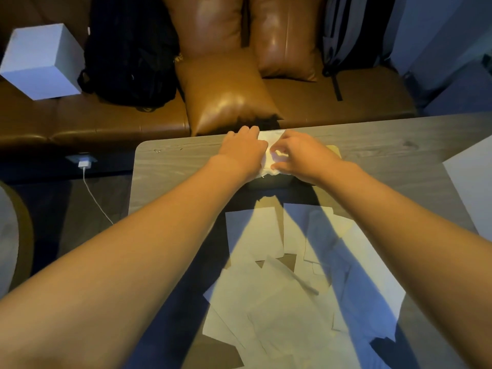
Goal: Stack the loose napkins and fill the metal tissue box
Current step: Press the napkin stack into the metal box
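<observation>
At the far edge of the desk (170, 166), both hands (246, 147) (300, 153) close on a wad of napkins (273, 155) over the mostly hidden metal tissue box (269, 182), while loose napkins (292, 288) lie scattered nearer the person, between the forearms.

Both hands reach to the far edge of the grey surface (170, 166). The left hand (243, 149) and right hand (306, 153) press on a wad of white napkins (270, 145), seemingly over a dark box mostly hidden beneath. Loose napkins (287, 302) lie scattered nearer. A brown leather couch (229, 97) stands beyond.
</observation>
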